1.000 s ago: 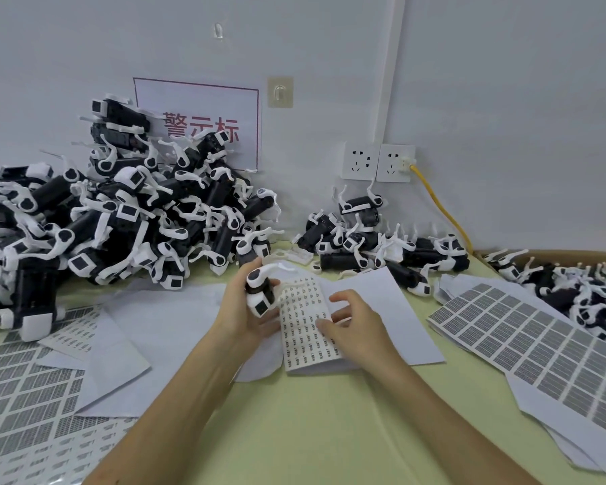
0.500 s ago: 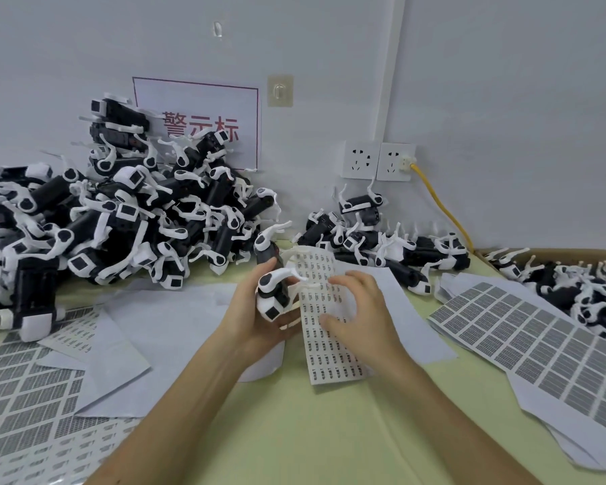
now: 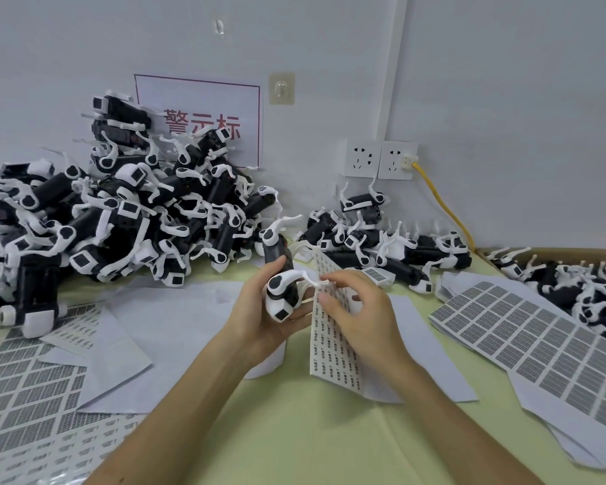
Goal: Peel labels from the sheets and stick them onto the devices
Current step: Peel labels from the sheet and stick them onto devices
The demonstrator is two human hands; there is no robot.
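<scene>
The left hand (image 3: 259, 330) curls fingers and thumb round a black-and-white plastic device (image 3: 280, 295), its white head and small dark square window turned toward the camera. Just to the right, the right hand (image 3: 368, 316) pinches thumb and forefinger together at the left edge of a narrow white paper label sheet (image 3: 333, 348) printed with rows of small black marks. Its other fingers are loosely bent over the paper. Whether a label is already lifted under the fingertips (image 3: 324, 300) is too small to tell. The sheet is raised and tilted off the pale green bench (image 3: 312, 432), its long axis running from near the person up and away. Its left edge lies just beside the held device, so a peeled label would probably need only a short move leftward onto the device. The right hand is the one at the sheet, while the left only steadies the target. Around them lie loose white backing papers (image 3: 175, 316). Larger sheets of grey rectangular labels (image 3: 539, 344) lie to the right. A big heap of black-and-white devices (image 3: 119, 222) rises at the left against the wall, with a smaller heap (image 3: 382, 239) behind the hands. A brown cardboard box (image 3: 557, 255) holding more devices sits at the far right.
</scene>
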